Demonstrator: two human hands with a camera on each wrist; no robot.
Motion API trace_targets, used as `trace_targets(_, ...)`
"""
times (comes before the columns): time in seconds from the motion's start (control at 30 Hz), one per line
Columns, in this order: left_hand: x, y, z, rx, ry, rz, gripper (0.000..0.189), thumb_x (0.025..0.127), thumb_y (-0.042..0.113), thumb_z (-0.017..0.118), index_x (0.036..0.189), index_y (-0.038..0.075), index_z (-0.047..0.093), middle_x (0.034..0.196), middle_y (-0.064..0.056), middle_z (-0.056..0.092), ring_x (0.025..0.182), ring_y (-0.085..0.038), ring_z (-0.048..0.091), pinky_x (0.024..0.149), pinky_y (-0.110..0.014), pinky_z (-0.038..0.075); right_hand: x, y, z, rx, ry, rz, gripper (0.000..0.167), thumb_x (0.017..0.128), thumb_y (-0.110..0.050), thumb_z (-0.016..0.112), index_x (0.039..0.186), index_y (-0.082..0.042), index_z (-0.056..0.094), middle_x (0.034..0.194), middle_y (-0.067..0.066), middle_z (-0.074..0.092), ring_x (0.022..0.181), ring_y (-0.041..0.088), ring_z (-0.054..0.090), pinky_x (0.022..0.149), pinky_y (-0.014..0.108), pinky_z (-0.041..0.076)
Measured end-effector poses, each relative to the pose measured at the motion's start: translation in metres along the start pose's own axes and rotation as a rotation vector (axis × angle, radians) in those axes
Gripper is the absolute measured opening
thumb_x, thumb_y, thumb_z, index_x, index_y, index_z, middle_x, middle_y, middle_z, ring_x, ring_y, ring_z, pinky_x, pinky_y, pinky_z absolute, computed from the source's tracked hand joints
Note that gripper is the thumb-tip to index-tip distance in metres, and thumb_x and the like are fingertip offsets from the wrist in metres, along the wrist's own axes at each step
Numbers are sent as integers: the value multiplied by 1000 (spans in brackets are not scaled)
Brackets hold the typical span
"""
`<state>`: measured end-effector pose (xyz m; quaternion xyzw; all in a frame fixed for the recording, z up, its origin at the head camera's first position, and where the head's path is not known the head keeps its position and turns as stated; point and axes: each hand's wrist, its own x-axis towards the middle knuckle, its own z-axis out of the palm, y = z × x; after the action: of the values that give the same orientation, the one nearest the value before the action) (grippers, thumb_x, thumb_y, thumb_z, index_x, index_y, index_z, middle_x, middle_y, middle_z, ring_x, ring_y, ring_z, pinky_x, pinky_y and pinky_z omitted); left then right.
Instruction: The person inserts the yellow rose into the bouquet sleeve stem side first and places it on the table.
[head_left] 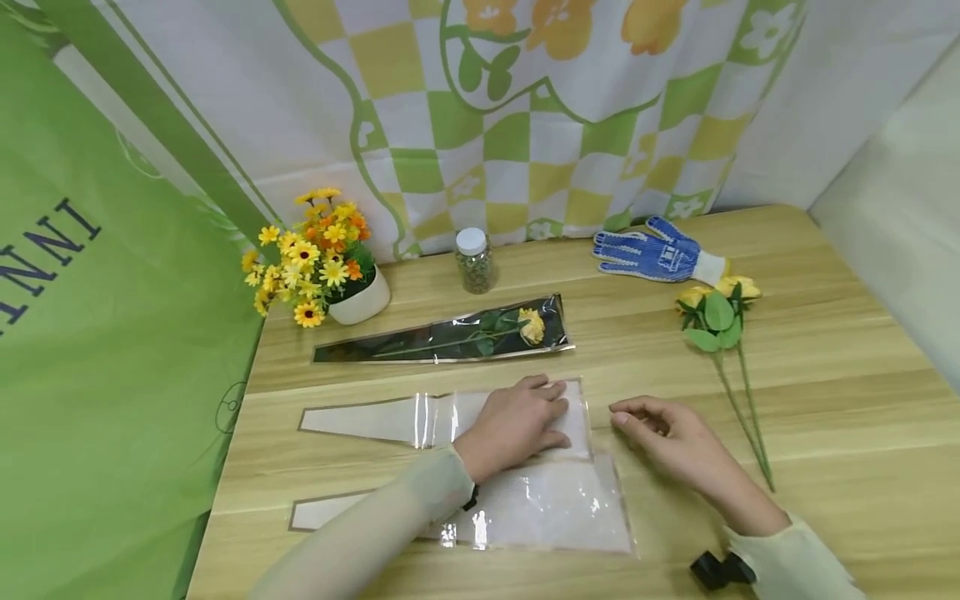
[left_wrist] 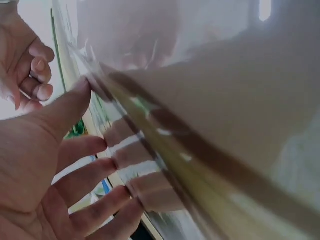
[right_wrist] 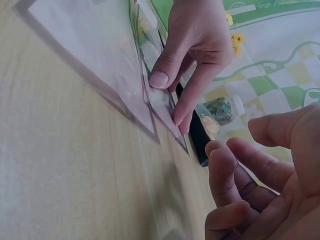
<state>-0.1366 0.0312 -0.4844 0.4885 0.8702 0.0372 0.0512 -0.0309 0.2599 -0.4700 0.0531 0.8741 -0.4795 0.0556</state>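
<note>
Now, just on your side of the middle clear sleeve (head_left: pixel 442 418), the nearer clear sleeve (head_left: pixel 555 510) lies flat, no flower visible in it. Your left hand (head_left: pixel 517 419) rests spread on the middle clear sleeve, pressing rather than gripping; the step looks like steadying it. Your right hand (head_left: pixel 677 437) is just off its wide end, a narrow gap between thumb and fingers, holding nothing. The next move probably calls for that hand to part the sleeve's edges. Right of it lie two loose yellow roses (head_left: pixel 718 312). Beyond it, a dark sleeve (head_left: pixel 431 336) holds one yellow flower (head_left: pixel 532 326); farther beyond, a white pot (head_left: pixel 362 301) carries yellow and orange blooms (head_left: pixel 303 254), and a lidded jar (head_left: pixel 474 258) contains small greenish bits (head_left: pixel 476 273)
</note>
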Motion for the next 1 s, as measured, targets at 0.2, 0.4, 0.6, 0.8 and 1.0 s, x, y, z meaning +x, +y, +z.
trace_targets(0.2, -1, -2, -2, -30, 40, -79, 30, 95, 51, 67, 113, 29, 77, 142, 9, 58, 130, -23, 53, 69, -39, 62, 2, -2, 0, -3, 0, -10, 36, 101, -35, 65, 121, -4, 71, 86, 3, 70, 77, 23, 65, 64, 29, 54)
trace_targets(0.4, -9, -11, -7, -78, 121, -116, 26, 100, 47, 63, 114, 32, 78, 137, 10, 62, 123, -22, 58, 67, -40, 61, 14, -8, 8, 54, -44, 49, 44, 101, -42, 64, 125, -5, 69, 90, 4, 71, 83, 21, 65, 74, 32, 54)
trace_targets(0.6, -15, -11, -19, -35, 209, -110, 32, 100, 49, 61, 121, 28, 75, 141, 5, 59, 124, -22, 58, 84, -38, 60, 38, -18, 15, 181, -131, 114, 50, 104, -46, 55, 123, -1, 70, 86, 9, 66, 80, 20, 56, 70, 29, 49)
trace_targets(0.8, -16, -5, -18, -6, 257, -97, 36, 101, 52, 58, 124, 30, 74, 147, 0, 54, 129, -22, 53, 99, -41, 53, 57, -24, 14, 345, -201, 199, 44, 106, -39, 55, 101, 2, 72, 72, 6, 58, 61, 14, 44, 52, 24, 39)
trace_targets(1.0, -22, -4, -18, 24, 287, -132, 46, 99, 58, 56, 126, 25, 73, 149, -3, 52, 124, -21, 51, 94, -37, 53, 73, -29, 17, 330, -185, 172, 30, 101, -28, 65, 89, -1, 71, 63, 0, 53, 59, 11, 46, 51, 23, 40)
